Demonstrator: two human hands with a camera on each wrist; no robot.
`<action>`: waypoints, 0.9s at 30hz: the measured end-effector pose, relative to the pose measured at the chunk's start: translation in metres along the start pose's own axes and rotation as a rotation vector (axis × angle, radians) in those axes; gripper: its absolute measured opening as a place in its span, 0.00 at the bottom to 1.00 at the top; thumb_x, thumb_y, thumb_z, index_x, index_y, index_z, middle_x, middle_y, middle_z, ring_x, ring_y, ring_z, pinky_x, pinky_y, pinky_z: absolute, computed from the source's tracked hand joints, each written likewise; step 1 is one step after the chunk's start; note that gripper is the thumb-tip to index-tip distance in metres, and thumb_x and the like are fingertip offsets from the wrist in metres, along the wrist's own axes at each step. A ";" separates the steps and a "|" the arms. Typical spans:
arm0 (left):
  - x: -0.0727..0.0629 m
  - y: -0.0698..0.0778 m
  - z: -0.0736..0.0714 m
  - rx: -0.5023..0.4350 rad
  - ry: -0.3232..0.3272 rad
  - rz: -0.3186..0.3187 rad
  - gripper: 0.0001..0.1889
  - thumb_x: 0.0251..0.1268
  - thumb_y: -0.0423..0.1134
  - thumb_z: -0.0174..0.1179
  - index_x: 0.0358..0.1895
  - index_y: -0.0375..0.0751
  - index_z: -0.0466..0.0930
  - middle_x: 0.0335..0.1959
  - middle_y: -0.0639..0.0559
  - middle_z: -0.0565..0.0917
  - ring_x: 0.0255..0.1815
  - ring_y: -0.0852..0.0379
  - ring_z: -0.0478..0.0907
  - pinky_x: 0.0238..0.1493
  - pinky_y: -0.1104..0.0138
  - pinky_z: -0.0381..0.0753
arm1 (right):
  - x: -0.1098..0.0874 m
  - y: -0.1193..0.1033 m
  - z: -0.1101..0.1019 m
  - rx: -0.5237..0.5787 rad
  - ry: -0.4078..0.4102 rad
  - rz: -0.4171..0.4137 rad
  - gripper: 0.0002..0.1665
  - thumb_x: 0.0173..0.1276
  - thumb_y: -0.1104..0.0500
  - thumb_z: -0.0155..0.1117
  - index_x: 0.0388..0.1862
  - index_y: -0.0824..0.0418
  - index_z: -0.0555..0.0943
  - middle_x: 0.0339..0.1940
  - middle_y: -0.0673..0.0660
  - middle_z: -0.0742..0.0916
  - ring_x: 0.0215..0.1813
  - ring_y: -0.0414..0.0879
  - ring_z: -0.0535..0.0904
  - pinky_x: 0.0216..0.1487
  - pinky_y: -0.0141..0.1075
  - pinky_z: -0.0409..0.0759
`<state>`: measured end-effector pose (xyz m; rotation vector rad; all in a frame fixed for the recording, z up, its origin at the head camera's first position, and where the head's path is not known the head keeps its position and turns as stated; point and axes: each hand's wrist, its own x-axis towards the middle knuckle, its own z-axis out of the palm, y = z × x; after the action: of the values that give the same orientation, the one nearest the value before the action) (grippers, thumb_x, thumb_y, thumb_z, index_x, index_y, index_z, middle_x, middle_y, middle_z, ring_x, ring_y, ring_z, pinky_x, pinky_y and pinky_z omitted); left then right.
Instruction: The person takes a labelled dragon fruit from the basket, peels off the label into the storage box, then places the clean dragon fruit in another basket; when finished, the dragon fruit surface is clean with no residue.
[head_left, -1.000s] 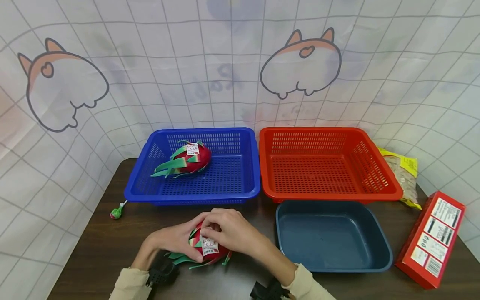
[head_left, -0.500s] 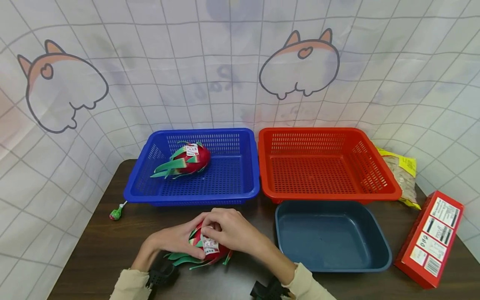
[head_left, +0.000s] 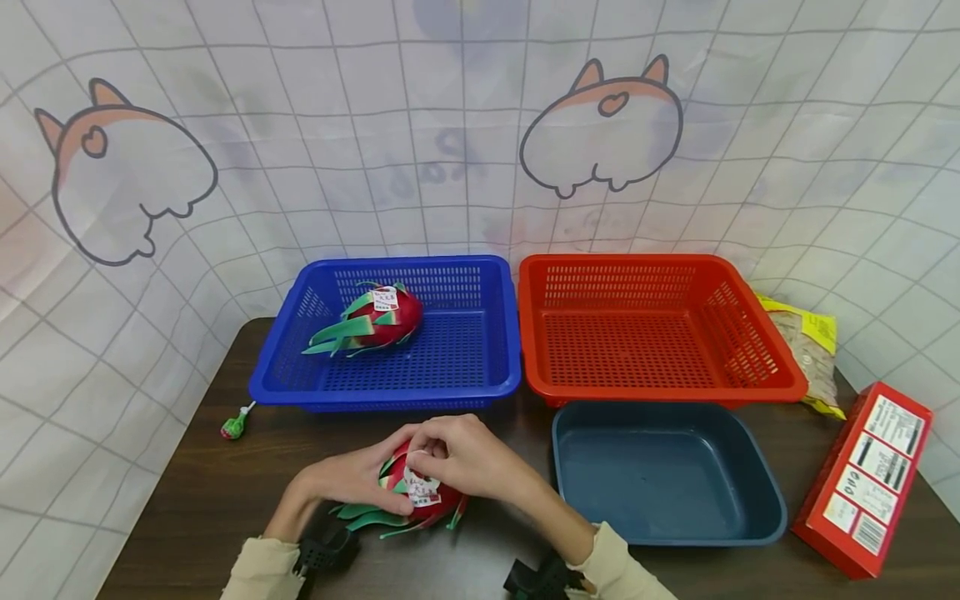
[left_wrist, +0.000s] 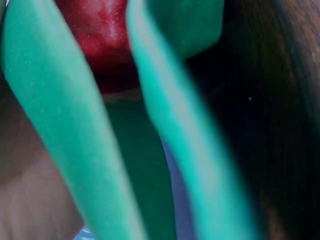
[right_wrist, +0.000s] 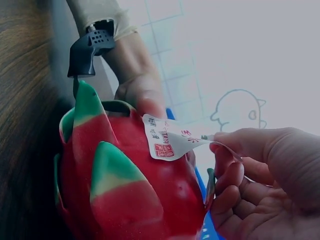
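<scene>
On the table in the head view lies a red dragon fruit [head_left: 450, 502] with green leaf tips. My left hand [head_left: 352, 477] grips it from the left, thumb across the front near the label's lower edge. A white printed label [right_wrist: 162, 139] sits on its skin, one end raised and bent away from the fruit. The thumb and index finger of my right hand [right_wrist: 265, 170] pinch that raised end. In the head view my right hand [head_left: 468, 458] is above the fruit's right side. The left wrist view shows green leaves [left_wrist: 65, 115] close up, hiding most of the hand.
A blue basket [head_left: 382, 392] behind holds another labelled dragon fruit [head_left: 401, 317]. Right of it are a red basket [head_left: 667, 392] and a dark blue tray [head_left: 667, 533]. A lollipop [head_left: 234, 427], a yellow bag [head_left: 813, 354] and a red box [head_left: 862, 483] lie at the sides.
My right hand has shifted slightly up and to the right, and the label's pinched end is lifted a little further. The left hand stays on the dragon fruit.
</scene>
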<state>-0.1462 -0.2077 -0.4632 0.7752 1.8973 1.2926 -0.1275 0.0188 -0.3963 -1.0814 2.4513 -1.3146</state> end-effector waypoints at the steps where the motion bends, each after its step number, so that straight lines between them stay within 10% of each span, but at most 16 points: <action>1: 0.000 0.000 0.000 -0.002 0.001 0.001 0.41 0.60 0.49 0.66 0.72 0.58 0.50 0.61 0.49 0.70 0.56 0.56 0.75 0.54 0.67 0.80 | 0.000 0.000 0.000 0.000 0.000 -0.004 0.04 0.66 0.61 0.63 0.32 0.59 0.83 0.24 0.50 0.82 0.28 0.31 0.70 0.30 0.21 0.71; 27: -0.001 -0.001 0.000 0.028 0.001 -0.002 0.40 0.61 0.44 0.65 0.71 0.57 0.51 0.59 0.47 0.71 0.54 0.57 0.76 0.51 0.66 0.81 | 0.001 0.005 -0.006 0.088 -0.063 0.057 0.03 0.65 0.61 0.65 0.33 0.59 0.83 0.25 0.50 0.83 0.30 0.30 0.72 0.35 0.22 0.74</action>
<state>-0.1463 -0.2089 -0.4643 0.7874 1.9198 1.2682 -0.1336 0.0237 -0.3961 -1.0093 2.3379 -1.3359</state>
